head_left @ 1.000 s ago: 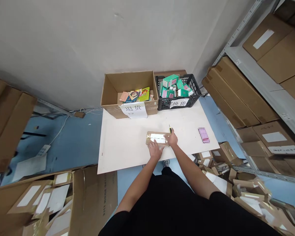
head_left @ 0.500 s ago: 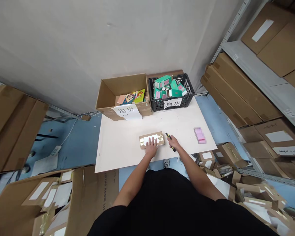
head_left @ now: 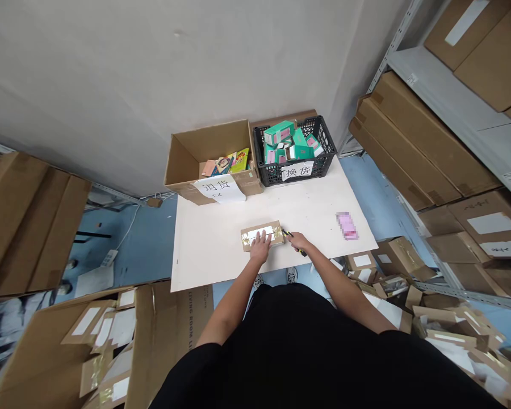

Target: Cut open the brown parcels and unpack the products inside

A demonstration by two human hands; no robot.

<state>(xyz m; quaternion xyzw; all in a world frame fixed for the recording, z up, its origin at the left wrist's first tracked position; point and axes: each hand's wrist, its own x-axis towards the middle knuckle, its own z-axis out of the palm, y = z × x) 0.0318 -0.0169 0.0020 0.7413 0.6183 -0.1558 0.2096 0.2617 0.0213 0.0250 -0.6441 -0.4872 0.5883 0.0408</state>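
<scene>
A small brown cardboard box [head_left: 247, 236], with a white label and shiny tape at its ends, lies on the white table [head_left: 213, 238]. My left hand [head_left: 260, 247] rests flat on top of it, fingers spread over the label. My right hand [head_left: 298, 241] is closed around a black and yellow utility knife [head_left: 287, 233]. The knife's front end is at the box's right end; whether it touches the tape I cannot tell.
Behind stand an open carton [head_left: 183, 184] with booklets and a black plastic crate [head_left: 330, 150] holding green boxes. A pixelated pink item [head_left: 347, 225] lies at the table's right. A large carton [head_left: 142, 341] of parcels is at left; shelving [head_left: 430, 85] rises at right.
My right hand has brought the knife from beside the box to its right end. My left hand stays on the box. The view has shifted slightly.
</scene>
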